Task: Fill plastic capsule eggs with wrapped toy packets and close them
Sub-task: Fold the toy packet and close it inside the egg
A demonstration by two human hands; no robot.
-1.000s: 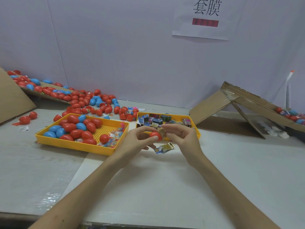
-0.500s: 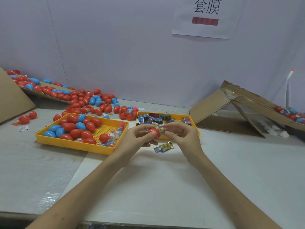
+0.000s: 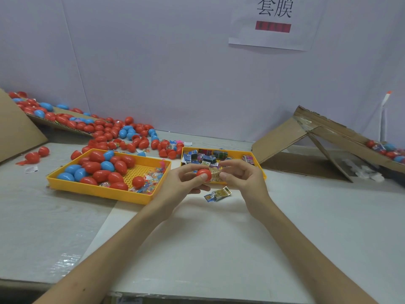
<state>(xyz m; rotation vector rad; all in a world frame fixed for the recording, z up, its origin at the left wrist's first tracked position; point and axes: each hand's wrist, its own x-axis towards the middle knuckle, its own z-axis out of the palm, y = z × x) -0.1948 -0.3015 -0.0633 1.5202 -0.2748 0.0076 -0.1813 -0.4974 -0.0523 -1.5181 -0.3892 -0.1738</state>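
My left hand grips a red capsule egg half above the table. My right hand pinches a gold wrapped toy packet whose left end sits at the mouth of the egg half. Another wrapped packet lies on the table just below my hands. A yellow tray on the left holds red and blue eggs and small clear packets. A second yellow tray behind my hands holds several wrapped toy packets.
A heap of red and blue eggs spreads along the wall at the back left, on a cardboard ramp. At the right stands a folded cardboard ramp with a few eggs at its far end. Cardboard leans at the left edge.
My hands rose a little from the table and the gold packet has gone further into the red egg half. The packet on the table has not moved.
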